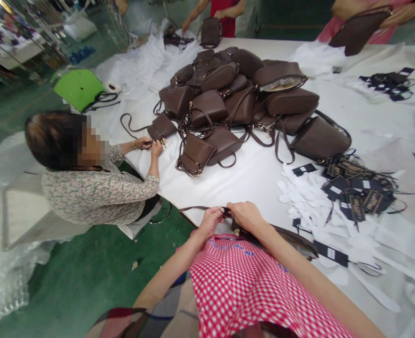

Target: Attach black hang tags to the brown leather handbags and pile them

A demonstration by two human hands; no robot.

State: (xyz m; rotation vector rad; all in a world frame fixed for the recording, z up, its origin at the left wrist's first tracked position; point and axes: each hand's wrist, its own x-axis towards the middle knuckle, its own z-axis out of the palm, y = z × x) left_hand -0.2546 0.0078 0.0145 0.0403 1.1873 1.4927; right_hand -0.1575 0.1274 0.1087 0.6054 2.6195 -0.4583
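Note:
At the table's near edge my left hand (211,221) is closed on a dark brown bag strap (195,208), whose loose end sticks out to the left. Close beside it, my right hand (245,215) pinches the same strap, fingers bent over it. Below my right forearm lies a brown handbag (293,240), its opening edged by a zipper. My arm and the red checked apron (228,277) hide much of that bag. A small gold-coloured fitting (236,232) shows under my right hand.
Brown handbags (210,105) are heaped mid-table. Black hang tags (360,188) and white paper strips (298,192) lie to the right. A seated person (98,188) handles a small brown bag (161,126) at left. Other people stand across the table, near white wrapping (144,63).

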